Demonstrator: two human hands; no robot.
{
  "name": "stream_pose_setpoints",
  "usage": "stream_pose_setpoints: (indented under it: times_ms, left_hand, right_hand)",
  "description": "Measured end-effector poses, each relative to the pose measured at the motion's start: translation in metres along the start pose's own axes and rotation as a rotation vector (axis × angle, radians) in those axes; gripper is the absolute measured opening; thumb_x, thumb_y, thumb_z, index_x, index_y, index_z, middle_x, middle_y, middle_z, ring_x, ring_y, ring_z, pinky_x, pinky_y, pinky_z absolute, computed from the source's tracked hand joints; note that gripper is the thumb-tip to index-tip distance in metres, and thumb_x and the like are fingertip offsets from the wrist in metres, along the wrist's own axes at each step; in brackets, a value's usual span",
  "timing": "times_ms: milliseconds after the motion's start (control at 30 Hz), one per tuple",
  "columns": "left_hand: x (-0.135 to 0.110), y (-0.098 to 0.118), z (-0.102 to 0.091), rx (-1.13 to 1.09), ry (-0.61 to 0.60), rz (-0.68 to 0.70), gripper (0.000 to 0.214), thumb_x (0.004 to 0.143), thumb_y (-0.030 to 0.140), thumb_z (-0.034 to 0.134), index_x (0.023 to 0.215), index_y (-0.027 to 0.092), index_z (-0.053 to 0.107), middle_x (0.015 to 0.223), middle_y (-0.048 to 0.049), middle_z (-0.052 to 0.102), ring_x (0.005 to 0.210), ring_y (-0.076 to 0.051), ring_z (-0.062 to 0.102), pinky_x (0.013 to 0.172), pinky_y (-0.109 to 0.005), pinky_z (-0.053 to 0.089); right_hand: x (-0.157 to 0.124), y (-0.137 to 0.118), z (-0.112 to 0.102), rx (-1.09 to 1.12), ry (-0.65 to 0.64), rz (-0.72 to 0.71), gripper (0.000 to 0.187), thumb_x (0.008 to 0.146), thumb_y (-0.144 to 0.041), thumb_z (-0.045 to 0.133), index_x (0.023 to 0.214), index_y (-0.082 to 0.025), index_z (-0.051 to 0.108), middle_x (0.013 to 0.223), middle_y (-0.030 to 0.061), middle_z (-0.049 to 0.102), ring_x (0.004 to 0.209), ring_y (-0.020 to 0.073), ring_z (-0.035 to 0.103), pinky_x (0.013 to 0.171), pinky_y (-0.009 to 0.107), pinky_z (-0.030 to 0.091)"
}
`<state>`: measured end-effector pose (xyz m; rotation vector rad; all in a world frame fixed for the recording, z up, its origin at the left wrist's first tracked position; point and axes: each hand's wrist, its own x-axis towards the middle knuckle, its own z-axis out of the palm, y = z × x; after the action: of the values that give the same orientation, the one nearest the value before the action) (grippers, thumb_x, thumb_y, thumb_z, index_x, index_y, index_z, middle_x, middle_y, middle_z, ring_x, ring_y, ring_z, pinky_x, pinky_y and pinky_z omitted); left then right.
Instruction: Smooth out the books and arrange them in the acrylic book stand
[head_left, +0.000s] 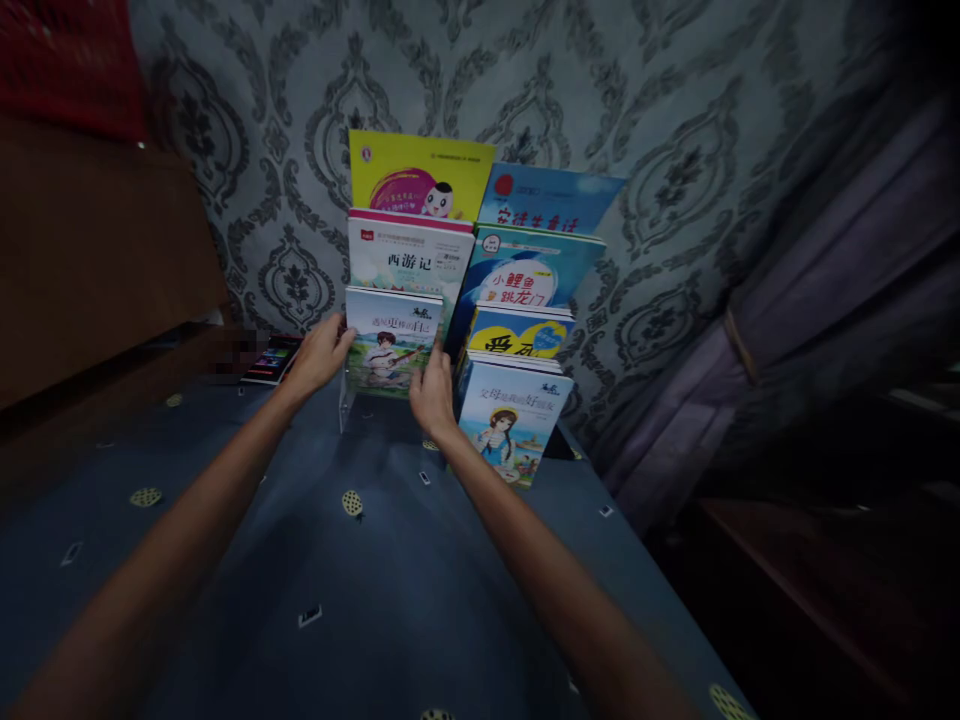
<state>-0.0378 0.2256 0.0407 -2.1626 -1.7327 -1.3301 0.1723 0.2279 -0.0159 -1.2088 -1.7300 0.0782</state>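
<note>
Both hands grip a small book (392, 340) whose cover shows a figure with a guitar. My left hand (324, 354) is closed on its left edge, and my right hand (435, 392) on its lower right edge. A clear stand (344, 405) shows just under the book's left side. Behind it rise a white book with a pink top edge (405, 245) and a yellow book (420, 165). To the right, a second column has a light-blue book with a girl (510, 420) in front, then a yellow-and-blue book (517, 335), a teal book (525, 275) and a blue book (551, 195).
A dark-blue patterned cloth (262, 560) covers the surface. A dark book or booklet (271, 360) lies by the wall at left, beside a brown wooden headboard (97, 250) with red fabric (67, 65) above. At right hangs a tied curtain (690, 370) against patterned wallpaper (630, 90).
</note>
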Motion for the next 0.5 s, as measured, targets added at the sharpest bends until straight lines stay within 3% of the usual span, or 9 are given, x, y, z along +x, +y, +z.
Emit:
stream_pose_setpoints:
  times_ms: [400,500]
  left_hand:
    - [0.01,0.019,0.001,0.25,-0.014,-0.096,0.034,0.102,0.029,0.032,0.096,0.017,0.064,0.098,-0.0154,0.073,0.098,-0.028,0.069,0.085,-0.035,0.048]
    - [0.008,0.023,0.0,0.288,-0.026,-0.105,0.035,0.103,0.029,0.032,0.098,0.016,0.064,0.101,-0.0169,0.074,0.1,-0.029,0.069,0.086,-0.036,0.048]
  right_hand:
    - [0.008,-0.009,-0.004,-0.073,0.005,0.036,0.067,0.088,-0.014,0.041,0.153,0.001,0.036,0.125,0.0269,0.056,0.12,0.0374,0.056,0.105,0.053,0.048]
    - [0.006,-0.009,-0.004,-0.075,0.01,0.037,0.068,0.088,-0.014,0.042,0.155,-0.002,0.034,0.127,0.0257,0.055,0.123,0.0373,0.057,0.105,0.053,0.048]
